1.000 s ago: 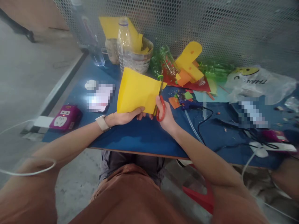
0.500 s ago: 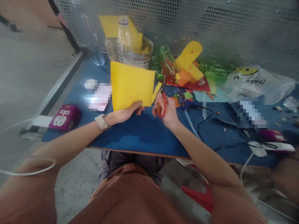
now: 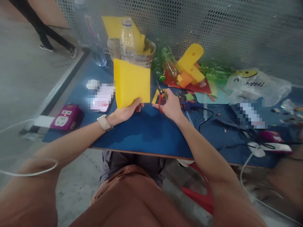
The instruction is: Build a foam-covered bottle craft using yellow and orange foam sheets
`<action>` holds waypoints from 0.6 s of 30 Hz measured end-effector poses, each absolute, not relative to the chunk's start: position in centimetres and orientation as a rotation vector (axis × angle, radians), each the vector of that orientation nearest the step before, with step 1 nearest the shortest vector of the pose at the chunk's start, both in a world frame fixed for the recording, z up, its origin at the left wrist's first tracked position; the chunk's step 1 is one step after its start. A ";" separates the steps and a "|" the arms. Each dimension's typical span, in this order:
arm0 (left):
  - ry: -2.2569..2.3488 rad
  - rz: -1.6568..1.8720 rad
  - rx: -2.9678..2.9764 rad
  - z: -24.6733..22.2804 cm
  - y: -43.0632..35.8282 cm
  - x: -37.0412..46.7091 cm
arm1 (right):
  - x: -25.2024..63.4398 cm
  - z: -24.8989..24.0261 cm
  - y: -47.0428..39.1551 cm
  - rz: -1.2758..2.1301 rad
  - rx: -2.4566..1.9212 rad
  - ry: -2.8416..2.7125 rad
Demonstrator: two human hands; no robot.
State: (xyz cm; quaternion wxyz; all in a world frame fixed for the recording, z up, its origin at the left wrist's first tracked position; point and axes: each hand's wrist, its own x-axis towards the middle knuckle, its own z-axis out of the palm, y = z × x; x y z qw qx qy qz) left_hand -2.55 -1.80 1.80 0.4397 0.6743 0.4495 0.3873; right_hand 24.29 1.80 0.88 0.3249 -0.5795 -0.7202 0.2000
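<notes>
My left hand grips a folded sheet of yellow paper by its lower edge, thumb in front, and holds it above the table. To its right, my right hand has its fingers in the handles of red-handled scissors, whose blades point up and away from me. A narrow yellow strip shows beside the scissors; whether it lies on the table or touches the hand I cannot tell. A gap separates the scissors from the sheet.
Behind the sheet stand a clear bottle and a bucket with yellow scraps. Green bottles, yellow cutouts, a blue glue gun and a plastic bag lie right. A purple socket block sits left on the blue table.
The scissors have moved down and slightly left, away from the bottles. The yellow sheet looks narrower on its right side. A walking person's legs have appeared at upper left.
</notes>
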 end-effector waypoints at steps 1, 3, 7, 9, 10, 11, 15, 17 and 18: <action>1.113 0.958 1.675 1.6 -1.7 -2.6 | 24.2 0.7 1.9 0.530 -1.511 -1.910; 1.100 0.953 1.679 1.4 -1.6 -2.6 | 24.0 0.5 2.1 0.554 -1.494 -1.933; 1.058 0.928 1.688 1.4 -1.6 -2.6 | 23.7 -0.1 2.5 0.571 -1.482 -1.857; 1.034 0.907 1.684 1.5 -1.8 -2.6 | 23.6 -0.4 2.7 0.561 -1.488 -1.783; 1.019 0.897 1.683 1.5 -1.9 -2.5 | 23.6 -0.4 2.9 0.563 -1.483 -1.736; 0.998 0.888 1.686 1.5 -2.0 -2.5 | 23.6 -0.3 3.1 0.577 -1.469 -1.686; 0.908 0.847 1.732 0.8 -2.4 -2.1 | 23.8 1.2 5.2 0.688 -1.327 -1.485; 0.890 0.828 1.747 0.3 -2.3 -2.0 | 23.8 2.9 7.2 0.658 -1.231 -1.458; 0.889 0.818 1.749 0.0 -2.3 -1.9 | 23.7 4.0 8.5 0.614 -1.194 -1.478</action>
